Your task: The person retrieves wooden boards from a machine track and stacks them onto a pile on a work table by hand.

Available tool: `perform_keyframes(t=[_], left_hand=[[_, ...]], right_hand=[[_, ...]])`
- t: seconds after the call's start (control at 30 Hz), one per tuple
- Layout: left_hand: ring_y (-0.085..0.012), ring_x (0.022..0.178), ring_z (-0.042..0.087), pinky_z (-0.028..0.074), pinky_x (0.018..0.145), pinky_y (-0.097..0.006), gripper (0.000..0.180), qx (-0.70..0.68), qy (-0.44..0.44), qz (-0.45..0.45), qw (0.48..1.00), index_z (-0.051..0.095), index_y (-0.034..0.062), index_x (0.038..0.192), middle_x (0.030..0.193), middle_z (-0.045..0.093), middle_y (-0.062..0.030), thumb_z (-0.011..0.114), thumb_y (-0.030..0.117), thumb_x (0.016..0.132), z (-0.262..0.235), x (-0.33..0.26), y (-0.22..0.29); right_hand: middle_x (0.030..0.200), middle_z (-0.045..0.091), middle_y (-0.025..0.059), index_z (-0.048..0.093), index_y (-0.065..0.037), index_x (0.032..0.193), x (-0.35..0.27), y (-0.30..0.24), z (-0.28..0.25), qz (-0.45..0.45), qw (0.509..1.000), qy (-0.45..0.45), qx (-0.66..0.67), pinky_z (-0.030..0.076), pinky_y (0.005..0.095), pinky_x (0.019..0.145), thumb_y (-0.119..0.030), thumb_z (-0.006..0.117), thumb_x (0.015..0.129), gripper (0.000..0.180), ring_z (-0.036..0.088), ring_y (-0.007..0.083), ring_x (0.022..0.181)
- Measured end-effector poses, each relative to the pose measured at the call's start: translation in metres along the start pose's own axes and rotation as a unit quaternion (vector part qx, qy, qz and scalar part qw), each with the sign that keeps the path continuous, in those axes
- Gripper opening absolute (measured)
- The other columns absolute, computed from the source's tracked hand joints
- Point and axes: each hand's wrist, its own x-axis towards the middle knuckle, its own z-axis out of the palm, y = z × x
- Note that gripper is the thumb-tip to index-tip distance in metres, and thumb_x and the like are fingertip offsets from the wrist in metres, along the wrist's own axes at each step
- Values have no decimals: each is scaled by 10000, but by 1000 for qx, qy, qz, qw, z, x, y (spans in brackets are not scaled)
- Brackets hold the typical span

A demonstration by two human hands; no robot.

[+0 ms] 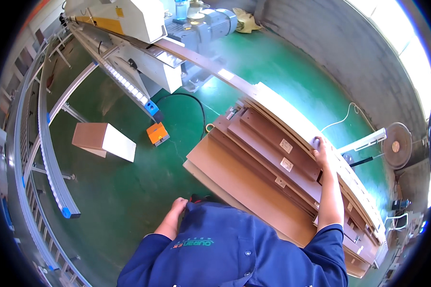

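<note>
My right hand (323, 152) is out over a stack of brown panels (268, 143), at the edge of the long white-topped board (297, 122). Its fingers are bent round a small greyish thing (316, 142), too small to name. Paper labels (286, 164) are stuck on the panels' brown faces. Close beside my blue jacket (215, 239), at its left side, my left hand (179, 205) is curled closed. Whatever its fingers may hold is hidden. A long narrow brown strip (210, 62) runs from the stack's far end to a large machine (129, 19).
An orange box-shaped unit (157, 134) and a folded brown-and-white board (105, 138) sit on the green floor (143, 191). Roller conveyor rails (48, 172) curve along the left. A black cable (201, 107) lies beyond the stack; a round fan (397, 146) stands right.
</note>
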Motion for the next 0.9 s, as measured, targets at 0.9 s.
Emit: perform_keyframes(t=[0.9], left_hand=[[-164,644,601,459,527,-286,209,-88,-22,-6,996,602,29,916,781,647,-103,596,237,895,21,-24,12]], right_hand=[[1244,554,174,484,-101,1304,-97,206,-14,147,987,-11,-66,385,432,1050,-69,790,580,786,480,357,1222]])
